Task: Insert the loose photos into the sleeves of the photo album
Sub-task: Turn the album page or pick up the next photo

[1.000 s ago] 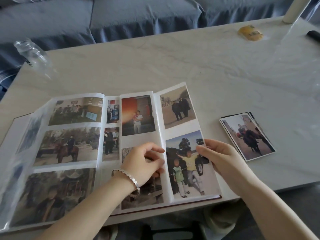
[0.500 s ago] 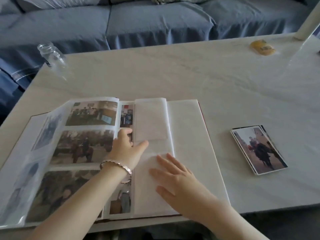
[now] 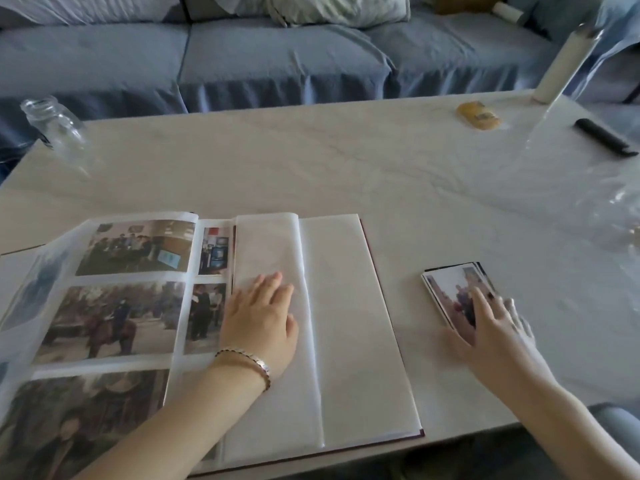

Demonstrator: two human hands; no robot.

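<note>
1. Loose photos [image 3: 448,289] lie in a small pile on the table [image 3: 346,168]. The pile is to the right of the photo album [image 3: 349,323] and does not touch it.
2. The right hand [image 3: 495,336] rests on the near part of the pile. Its fingers are straight and spread out on the top photo. The hand looks a bit blurry, so I cannot tell where the thumb sits.
3. The left hand [image 3: 259,323] lies flat on the album, close to the middle fold. Its fingers are straight and close together, and they press on a plain white page. It holds nothing. A silver bracelet [image 3: 246,358] is on that wrist.
4. The album is open and lies at the near edge of the table. The pages on its left side are full of photos in clear sleeves. The pages on its right side are plain white. A thin dark red cover edge shows along the right side.
5. The table is pale, with faint grey lines like stone. A clear glass jar [image 3: 52,123] stands at the far left corner. A small yellow thing [image 3: 478,114] and a black stick [image 3: 601,135] lie on the far right side. A white roll [image 3: 557,64] stands at the far right corner, and some clear plastic [image 3: 609,209] lies by the right edge.
6. Behind the table is a blue-grey sofa [image 3: 277,60] with a pale pillow [image 3: 329,8] on it.
</note>
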